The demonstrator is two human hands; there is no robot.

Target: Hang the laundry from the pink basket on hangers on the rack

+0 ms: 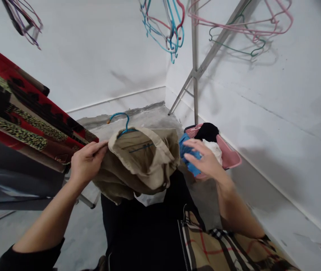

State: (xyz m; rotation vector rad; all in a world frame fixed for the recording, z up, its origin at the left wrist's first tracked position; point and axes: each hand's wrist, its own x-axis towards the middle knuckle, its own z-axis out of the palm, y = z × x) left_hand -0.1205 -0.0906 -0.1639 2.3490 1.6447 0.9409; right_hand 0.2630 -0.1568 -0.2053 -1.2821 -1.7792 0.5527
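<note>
The left hand (88, 160) is pinching the collar edge of a khaki shirt (140, 162) between thumb and fingers, and the shirt is hanging bunched in front of the person, just right of that hand. A blue hanger (119, 120) is poking out of the neck, its hook curving up toward the far corner. (Its arms are hidden inside the cloth, so how squarely it is sitting cannot be told.) Holding the collar close to the hook looks like a sound choice, since the bunched weight is hanging below the grip; the shirt would likely sit better with its folds shaken loose and each shoulder drawn evenly over the hanger.

The right hand (205, 160) is open, its fingers spread and touching a blue cloth (187, 150) at the edge of a pink basket (229, 156), which is also carrying a black cloth (207, 131) and a white cloth (215, 150). A plaid cloth (219, 244) is lying near the right forearm. Patterned clothes (27, 113) are hanging along the left, while teal hangers (163, 30) and pink hangers (250, 19) are dangling overhead, the pink ones beside a metal rack (195, 64).
</note>
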